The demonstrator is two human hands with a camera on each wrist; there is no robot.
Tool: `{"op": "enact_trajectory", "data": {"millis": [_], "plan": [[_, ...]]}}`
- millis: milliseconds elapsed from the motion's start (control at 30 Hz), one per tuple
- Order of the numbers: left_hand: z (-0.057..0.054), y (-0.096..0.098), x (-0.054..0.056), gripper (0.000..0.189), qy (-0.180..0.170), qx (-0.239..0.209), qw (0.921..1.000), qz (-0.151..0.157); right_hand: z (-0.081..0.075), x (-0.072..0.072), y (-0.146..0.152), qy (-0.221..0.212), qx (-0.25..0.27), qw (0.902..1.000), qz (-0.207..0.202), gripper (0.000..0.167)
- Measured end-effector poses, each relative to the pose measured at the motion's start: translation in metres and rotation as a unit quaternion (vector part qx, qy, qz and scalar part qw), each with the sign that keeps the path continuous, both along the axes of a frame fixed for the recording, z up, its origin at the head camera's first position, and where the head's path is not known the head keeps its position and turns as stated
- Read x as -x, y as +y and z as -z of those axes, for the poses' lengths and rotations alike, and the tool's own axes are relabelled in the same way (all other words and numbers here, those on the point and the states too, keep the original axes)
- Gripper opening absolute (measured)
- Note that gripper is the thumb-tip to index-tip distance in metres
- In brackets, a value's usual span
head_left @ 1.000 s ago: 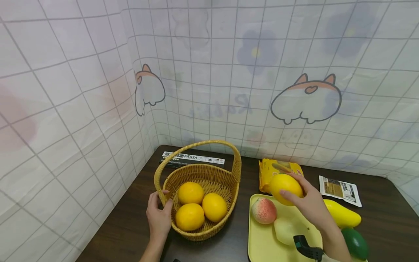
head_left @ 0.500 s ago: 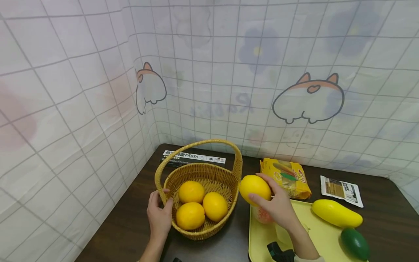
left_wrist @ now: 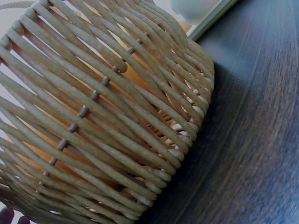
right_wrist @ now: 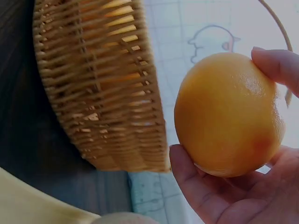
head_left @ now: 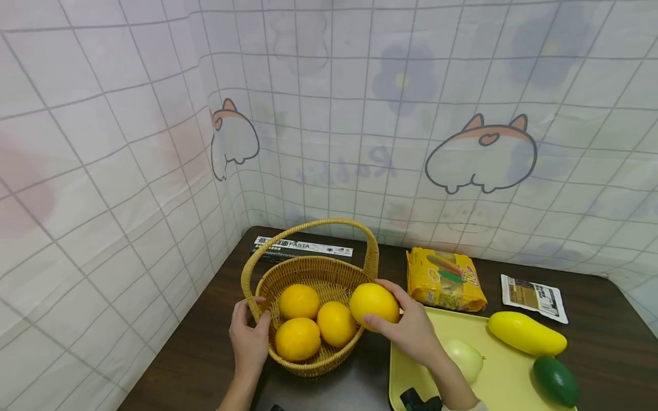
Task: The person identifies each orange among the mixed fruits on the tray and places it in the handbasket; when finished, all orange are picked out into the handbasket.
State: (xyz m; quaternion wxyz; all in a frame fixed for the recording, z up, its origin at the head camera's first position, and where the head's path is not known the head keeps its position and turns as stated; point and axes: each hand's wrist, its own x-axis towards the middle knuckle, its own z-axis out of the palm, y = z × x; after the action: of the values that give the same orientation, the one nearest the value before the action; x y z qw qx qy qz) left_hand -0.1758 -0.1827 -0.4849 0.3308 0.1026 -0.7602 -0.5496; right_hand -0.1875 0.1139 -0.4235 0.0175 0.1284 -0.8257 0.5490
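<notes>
My right hand (head_left: 411, 328) grips a round yellow-orange fruit (head_left: 374, 307), thumb on one side and fingers on the other. In the head view this fruit overlaps the right rim of the wicker basket (head_left: 313, 368). The right wrist view shows the held fruit (right_wrist: 229, 114) beside the basket wall (right_wrist: 103, 93). Three similar fruits (head_left: 298, 339) lie inside the basket. At its left side, by the foot of the arched handle (head_left: 308, 227), my left hand (head_left: 250, 337) holds the rim. Weave (left_wrist: 103, 107) fills most of the left wrist view.
Right of the basket lies a yellow tray (head_left: 506, 388) with a pale green fruit (head_left: 465, 359), a long yellow fruit (head_left: 526, 334) and a dark green one (head_left: 556, 381). Behind are a yellow packet (head_left: 444, 279), a white-edged pouch (head_left: 534, 298) and a pasta box (head_left: 308, 249).
My right hand has carried the yellow-orange fruit leftward, from over the tray to the basket's right rim. My left hand and the basket have stayed in place.
</notes>
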Motion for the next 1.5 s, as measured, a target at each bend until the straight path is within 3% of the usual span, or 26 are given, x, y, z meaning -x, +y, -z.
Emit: {"op": "enact_trajectory", "data": {"millis": [100, 233, 500, 633, 1000, 1500], "plan": [[0.006, -0.003, 0.003, 0.024, 0.001, -0.003, 1.0000, 0.003, 0.001, -0.002, -0.005, -0.001, -0.002, 1.0000, -0.001, 0.065], [0.005, -0.002, 0.003, 0.024, 0.003, -0.009, 0.9999, 0.008, 0.002, -0.004, -0.012, 0.001, 0.003, 1.0000, -0.003, 0.065], [-0.026, 0.010, -0.012, 0.022, 0.015, 0.000, 0.9999, 0.008, 0.010, -0.005, -0.024, 0.028, -0.001, 0.9996, -0.003, 0.067], [-0.032, 0.012, -0.016, 0.022, 0.013, 0.000, 0.9999, 0.007, 0.012, -0.006, -0.027, 0.036, -0.002, 0.9994, 0.000, 0.067], [-0.030, 0.011, -0.015, 0.022, 0.010, -0.001, 0.9999, 0.005, 0.010, -0.011, -0.032, 0.040, 0.005, 0.9986, -0.033, 0.066], [-0.031, 0.011, -0.014, 0.021, 0.006, -0.001, 1.0000, 0.006, 0.016, -0.017, -0.046, 0.059, -0.012, 0.9911, -0.119, 0.066]]}}
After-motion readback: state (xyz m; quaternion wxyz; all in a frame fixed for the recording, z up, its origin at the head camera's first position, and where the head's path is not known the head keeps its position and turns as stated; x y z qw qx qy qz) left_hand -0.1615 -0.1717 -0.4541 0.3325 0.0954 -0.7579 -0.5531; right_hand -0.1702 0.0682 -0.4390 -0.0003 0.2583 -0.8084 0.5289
